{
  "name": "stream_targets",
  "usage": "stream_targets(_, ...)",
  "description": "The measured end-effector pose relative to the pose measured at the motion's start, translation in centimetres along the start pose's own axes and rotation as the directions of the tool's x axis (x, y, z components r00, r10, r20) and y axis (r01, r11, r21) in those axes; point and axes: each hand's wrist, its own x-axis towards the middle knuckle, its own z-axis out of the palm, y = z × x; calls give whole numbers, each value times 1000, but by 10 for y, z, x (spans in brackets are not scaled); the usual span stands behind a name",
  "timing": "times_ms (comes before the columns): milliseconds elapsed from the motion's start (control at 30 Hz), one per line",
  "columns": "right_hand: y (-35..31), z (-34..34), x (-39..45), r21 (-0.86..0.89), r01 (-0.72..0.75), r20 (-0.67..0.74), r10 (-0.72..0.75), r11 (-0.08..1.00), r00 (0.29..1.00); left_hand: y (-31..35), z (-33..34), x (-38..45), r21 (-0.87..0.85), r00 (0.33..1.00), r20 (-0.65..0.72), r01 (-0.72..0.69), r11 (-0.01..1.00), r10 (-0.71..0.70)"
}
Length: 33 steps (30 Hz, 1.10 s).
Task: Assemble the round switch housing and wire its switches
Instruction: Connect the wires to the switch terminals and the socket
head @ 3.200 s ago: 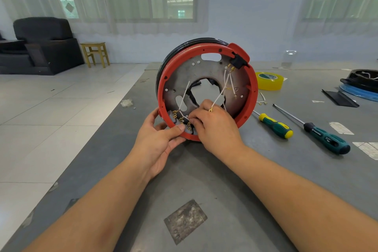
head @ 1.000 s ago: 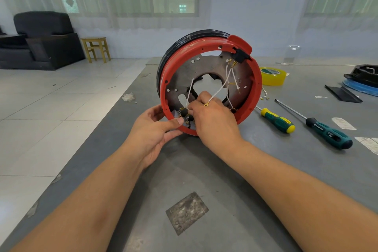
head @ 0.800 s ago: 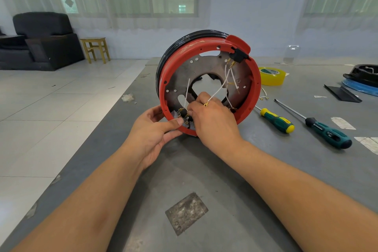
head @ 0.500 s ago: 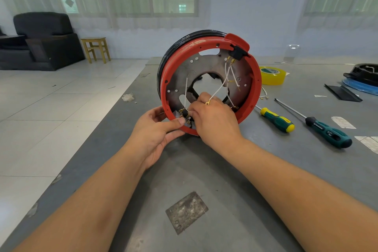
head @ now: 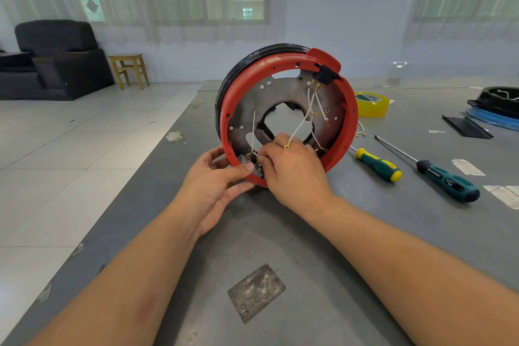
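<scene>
The round switch housing (head: 348, 121), a red ring over a black rim with a grey metal plate inside, stands on edge on the grey table (head: 309, 247). A black switch (head: 324, 76) sits under the red tab at its top, with white wires (head: 302, 123) hanging from it. My left hand (head: 213, 185) grips the housing's lower left rim, thumb on the red ring. My right hand (head: 292, 168) pinches a white wire at a small black switch (head: 252, 161) with brass terminals at the lower rim. A loose ring terminal lies over my right knuckles.
Two green-handled screwdrivers (head: 376, 167) (head: 446, 184) lie on the table to the right. A yellow tape roll (head: 370, 104) sits behind the housing. A black and blue housing part (head: 494, 109) and a black strip (head: 466, 126) lie at the far right. The table's left edge drops to a tiled floor.
The housing has tilted and turned slightly while my hands stay at its lower rim. My right fingers have shifted a little at the lower switch's terminals.
</scene>
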Motion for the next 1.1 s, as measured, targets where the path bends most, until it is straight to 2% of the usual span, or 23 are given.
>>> stream_targets(200, -5, 0, -1, 119, -24, -72, 33, 993, 997, 5, -2, -1, -25, 999, 49, 16, 1000, -14)
stream_targets(467, -4, 6, 0, 281, -85, -85, 113, 956, 990, 9, 4, -3, 110, 999, 39, -9, 994, 5)
stream_targets(733, -4, 7, 0, 240, -56, -89, 79, 969, 993, 13, 4, -4, 167, 1000, -8, -12, 986, 14)
stream_targets(1100, -2, 6, 2, 300, -40, -78, 66, 953, 995, 15, 5, -5, 139, 999, -37, 10, 990, -5)
